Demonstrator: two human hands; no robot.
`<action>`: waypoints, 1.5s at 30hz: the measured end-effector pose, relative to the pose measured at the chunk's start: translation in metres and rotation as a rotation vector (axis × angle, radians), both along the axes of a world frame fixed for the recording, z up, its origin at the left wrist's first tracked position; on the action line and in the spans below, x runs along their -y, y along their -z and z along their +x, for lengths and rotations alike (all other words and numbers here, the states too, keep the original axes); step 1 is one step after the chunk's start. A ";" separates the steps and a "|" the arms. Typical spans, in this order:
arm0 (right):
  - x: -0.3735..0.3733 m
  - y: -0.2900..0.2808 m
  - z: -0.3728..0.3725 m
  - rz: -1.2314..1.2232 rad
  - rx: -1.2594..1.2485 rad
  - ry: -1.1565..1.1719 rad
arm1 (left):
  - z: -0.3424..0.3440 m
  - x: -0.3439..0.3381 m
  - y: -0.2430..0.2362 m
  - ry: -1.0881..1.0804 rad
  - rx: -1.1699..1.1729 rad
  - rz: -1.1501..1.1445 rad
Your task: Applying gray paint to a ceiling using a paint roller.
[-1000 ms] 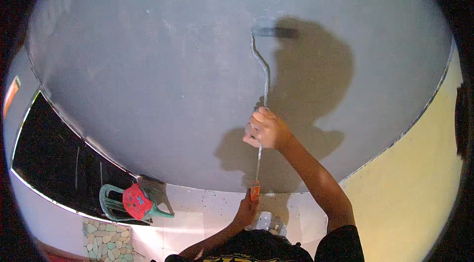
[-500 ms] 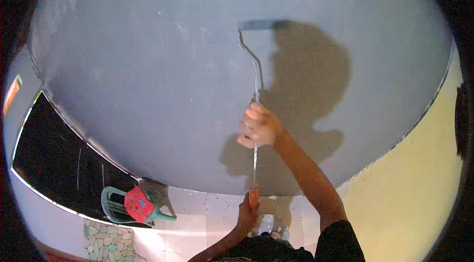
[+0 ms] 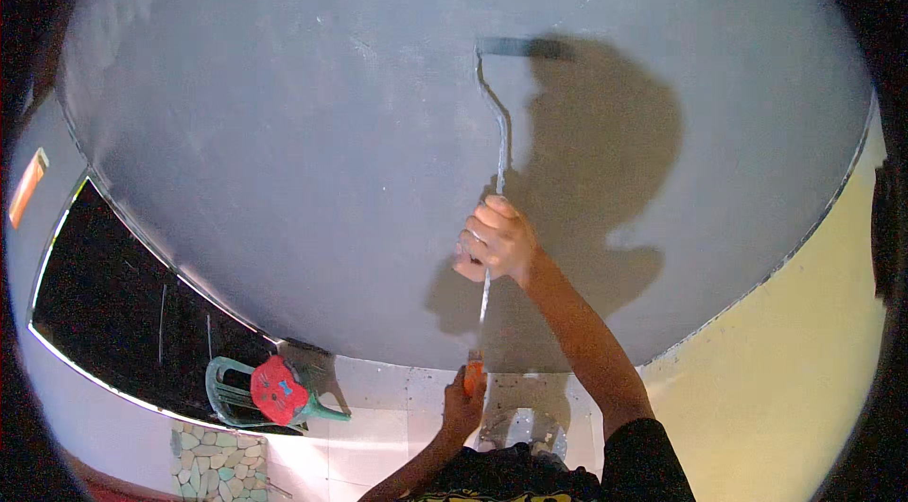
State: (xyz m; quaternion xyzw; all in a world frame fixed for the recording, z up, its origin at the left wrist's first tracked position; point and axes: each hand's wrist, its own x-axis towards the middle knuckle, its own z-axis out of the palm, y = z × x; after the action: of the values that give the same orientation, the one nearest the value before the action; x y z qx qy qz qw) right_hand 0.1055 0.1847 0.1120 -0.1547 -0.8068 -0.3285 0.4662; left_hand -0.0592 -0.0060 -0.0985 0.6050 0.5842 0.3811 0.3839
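Observation:
A roller [image 3: 511, 46] on a long, bent metal rod lies against the grey wall [image 3: 284, 105], with the dark shadow of my head and arms beside it. My right hand [image 3: 494, 239] is closed round the middle of the rod [image 3: 501, 162], its forearm rising from the lower right. Lower down, my left hand [image 3: 461, 398] grips the orange handle [image 3: 475, 372] at the rod's bottom end. Below my hands a pale, speckled object [image 3: 520, 428] is partly behind my body; I cannot make out what it is.
A green plastic chair [image 3: 229, 389] with a red cushion [image 3: 279, 389] stands at the lower left by a dark opening [image 3: 113, 285]. A stone-patterned mat or floor patch [image 3: 218, 464] lies below it. A pale yellow wall [image 3: 776, 370] is at the right, and an orange strip [image 3: 28, 188] at the far left.
The roller has shifted left, then back right, and sits a little higher in the view than a second ago. Both hands have kept their grip, my right hand moving slightly up and left.

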 end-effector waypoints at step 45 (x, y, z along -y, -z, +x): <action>-0.014 -0.024 -0.021 -0.030 0.082 0.018 | -0.022 -0.006 -0.026 0.079 0.065 0.015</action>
State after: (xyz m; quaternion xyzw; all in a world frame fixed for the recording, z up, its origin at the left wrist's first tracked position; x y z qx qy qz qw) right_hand 0.0842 0.1989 0.1356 -0.1555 -0.8285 -0.3266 0.4274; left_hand -0.0813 0.0004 -0.0728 0.6177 0.5443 0.3897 0.4127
